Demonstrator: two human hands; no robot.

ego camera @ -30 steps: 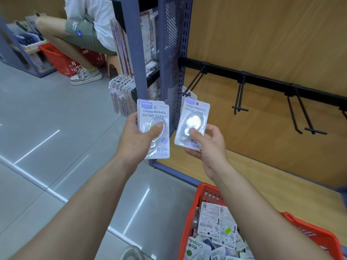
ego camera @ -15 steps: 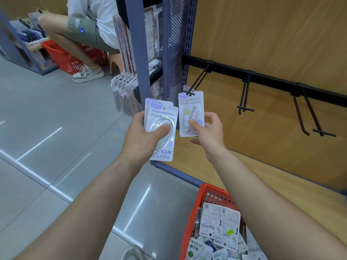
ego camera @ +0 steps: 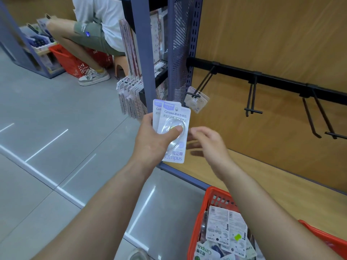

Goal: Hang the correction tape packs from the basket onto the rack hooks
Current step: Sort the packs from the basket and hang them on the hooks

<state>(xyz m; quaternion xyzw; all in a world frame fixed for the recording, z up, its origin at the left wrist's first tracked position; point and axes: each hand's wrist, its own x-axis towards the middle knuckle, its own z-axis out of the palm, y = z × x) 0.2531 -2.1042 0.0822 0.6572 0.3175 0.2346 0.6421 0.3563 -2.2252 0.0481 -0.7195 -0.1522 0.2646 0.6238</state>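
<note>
Left hand (ego camera: 154, 141) is gripping 2 fanned correction tape packs (ego camera: 173, 128), thumb pressed on the front blister, just in front of the blue rack post (ego camera: 143, 53). Right hand (ego camera: 208, 143) is empty, with loose, slightly blurry fingers, right beside them. 1 hung pack (ego camera: 197, 101) dangles off the leftmost hook (ego camera: 203, 85), and more packs sit in the red basket (ego camera: 212, 196) below.

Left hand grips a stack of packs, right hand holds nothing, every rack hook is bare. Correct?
Not every hook is bare. In the head view the leftmost hook carries at least one hanging pack; only the other hooks are bare. The rest holds: the left hand grips the stack of packs, and the right hand holds nothing.
</note>
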